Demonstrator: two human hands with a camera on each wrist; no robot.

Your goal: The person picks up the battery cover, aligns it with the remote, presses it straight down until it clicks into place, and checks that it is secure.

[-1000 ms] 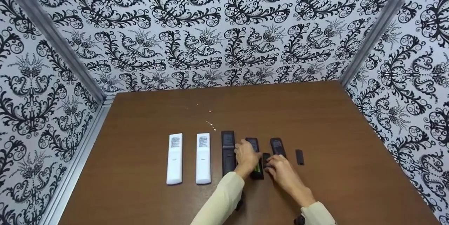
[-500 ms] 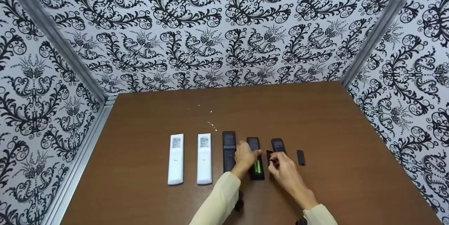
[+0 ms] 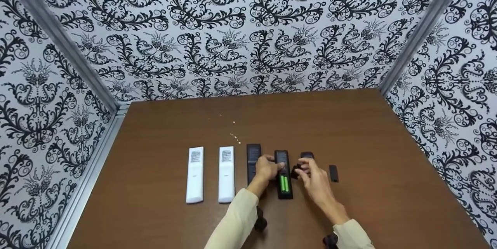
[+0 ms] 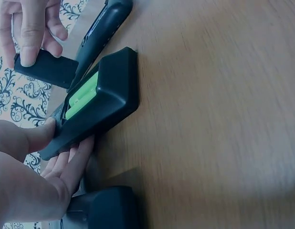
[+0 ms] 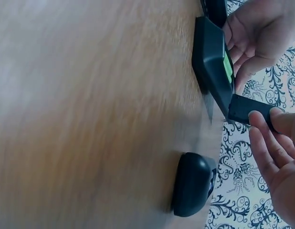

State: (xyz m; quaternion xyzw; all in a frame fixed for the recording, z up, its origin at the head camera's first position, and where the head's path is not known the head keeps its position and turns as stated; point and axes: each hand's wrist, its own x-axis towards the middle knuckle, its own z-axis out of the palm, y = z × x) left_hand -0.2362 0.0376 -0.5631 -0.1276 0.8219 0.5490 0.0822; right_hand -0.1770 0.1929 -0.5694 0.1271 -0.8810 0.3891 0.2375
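Note:
A black remote control (image 3: 282,159) lies on the table with its back up, and two green batteries (image 3: 284,183) show in its uncovered compartment. My left hand (image 3: 266,171) grips this remote by its sides, thumb on one side and fingers on the other, as the left wrist view (image 4: 57,164) also shows. Just right of it, my right hand (image 3: 316,181) pinches a black battery cover (image 5: 250,109) between thumb and fingers. In the left wrist view the cover (image 4: 47,68) is raised above the table, apart from the batteries.
Two white remotes (image 3: 195,175) lie face down at the left. Another black remote (image 3: 254,154) is partly behind my left hand. Behind my right hand lies a further black remote (image 3: 307,155), with a second small black cover (image 3: 333,173) to its right. Pale specks (image 3: 235,137) dot the table.
My right hand has lifted the battery cover from beside the remote and tilted it. My left hand has shifted slightly left, so the batteries show more fully.

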